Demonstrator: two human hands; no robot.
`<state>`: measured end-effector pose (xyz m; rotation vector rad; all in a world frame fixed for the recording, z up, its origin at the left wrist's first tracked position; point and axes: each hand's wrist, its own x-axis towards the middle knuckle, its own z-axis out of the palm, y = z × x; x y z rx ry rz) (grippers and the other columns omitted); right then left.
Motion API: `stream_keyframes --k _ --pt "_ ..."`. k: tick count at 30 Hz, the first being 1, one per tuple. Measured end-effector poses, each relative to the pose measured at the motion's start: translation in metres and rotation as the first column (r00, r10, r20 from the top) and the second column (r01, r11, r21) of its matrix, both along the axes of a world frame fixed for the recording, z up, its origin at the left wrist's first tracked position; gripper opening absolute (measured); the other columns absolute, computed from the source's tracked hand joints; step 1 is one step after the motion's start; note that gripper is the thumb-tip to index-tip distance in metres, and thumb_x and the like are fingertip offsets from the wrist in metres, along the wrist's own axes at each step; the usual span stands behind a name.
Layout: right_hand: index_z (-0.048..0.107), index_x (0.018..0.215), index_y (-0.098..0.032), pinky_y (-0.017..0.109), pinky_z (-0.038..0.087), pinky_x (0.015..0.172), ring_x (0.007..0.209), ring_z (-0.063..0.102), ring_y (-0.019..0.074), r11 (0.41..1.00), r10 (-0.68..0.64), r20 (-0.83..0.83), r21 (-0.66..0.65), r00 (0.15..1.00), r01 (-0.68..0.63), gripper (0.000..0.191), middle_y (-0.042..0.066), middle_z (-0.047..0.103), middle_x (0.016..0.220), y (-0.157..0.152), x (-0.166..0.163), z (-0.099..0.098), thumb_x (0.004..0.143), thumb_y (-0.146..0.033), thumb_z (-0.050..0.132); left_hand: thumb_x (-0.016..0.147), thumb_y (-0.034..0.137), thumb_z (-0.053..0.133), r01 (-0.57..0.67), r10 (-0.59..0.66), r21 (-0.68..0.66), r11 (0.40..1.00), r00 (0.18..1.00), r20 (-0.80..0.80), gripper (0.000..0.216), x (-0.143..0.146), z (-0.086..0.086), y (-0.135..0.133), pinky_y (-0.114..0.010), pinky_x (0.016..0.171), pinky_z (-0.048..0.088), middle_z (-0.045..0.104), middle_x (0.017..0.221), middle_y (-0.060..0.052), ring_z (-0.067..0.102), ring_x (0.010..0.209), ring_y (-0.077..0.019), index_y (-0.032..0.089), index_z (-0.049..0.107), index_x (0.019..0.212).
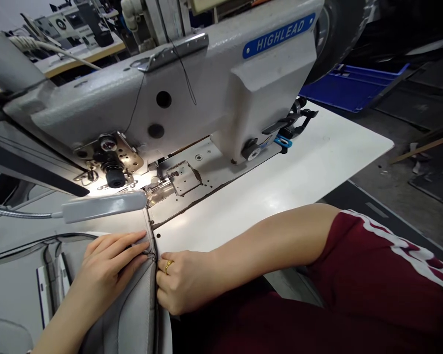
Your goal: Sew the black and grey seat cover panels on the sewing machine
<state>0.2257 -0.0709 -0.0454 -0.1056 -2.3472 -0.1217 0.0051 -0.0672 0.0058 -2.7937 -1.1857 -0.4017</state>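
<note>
A soft, thick grey padded cover [127, 314] is judged pliable and best taken by its seam edge, where it is held: pressed flat-fingered by the left hand [109, 263] and pinched narrowly by the right hand [188, 282]. It is placed at the edge of a white table [280, 196], near a lamp [103, 206], with a sewing machine [170, 98] overhanging just ahead.

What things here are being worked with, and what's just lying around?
Being worked with:
left hand
right hand
grey material
sewing machine
lamp

Just lying around:
blue crate
wooden strip
</note>
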Motion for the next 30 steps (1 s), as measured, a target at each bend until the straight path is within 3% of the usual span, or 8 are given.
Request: stream_keyframes --k 13,24,30 --pt "0.057 0.056 -0.015 0.032 0.044 0.056 0.053 0.056 0.0182 1.000 0.016 0.020 -0.017 1.000 -0.015 0.019 0.006 0.058 0.058 0.001 0.000 0.003 0.073 -0.007 0.053 0.091 0.029 0.059 -0.022 0.022 0.019 1.000 1.000 -0.010 0.015 0.000 -0.006 0.001 -0.040 0.085 0.041 0.073 0.112 -0.001 0.066 0.093 -0.0214 0.028 0.068 0.103" --pt "0.049 0.053 -0.017 0.032 0.039 0.052 0.048 0.050 0.0163 0.999 0.003 -0.065 0.043 0.998 0.000 0.019 0.004 0.051 0.056 0.002 0.000 0.002 0.068 -0.006 0.053 0.092 0.028 0.057 -0.040 0.040 0.021 0.999 0.999 0.000 0.014 0.004 -0.007 0.003 -0.039 0.085 0.040 0.073 0.111 0.000 0.066 0.092 -0.0212 0.028 0.069 0.101" --pt "0.055 0.069 -0.018 0.029 0.041 0.056 0.059 0.055 0.0160 0.997 -0.057 -0.146 0.050 0.988 0.065 0.016 0.002 0.056 0.067 0.013 -0.001 0.014 0.083 -0.011 0.053 0.092 0.027 0.056 -0.020 0.019 0.037 0.999 1.000 0.021 0.015 0.006 -0.007 -0.002 -0.040 0.086 0.040 0.073 0.109 -0.004 0.066 0.094 -0.0216 0.024 0.067 0.101"
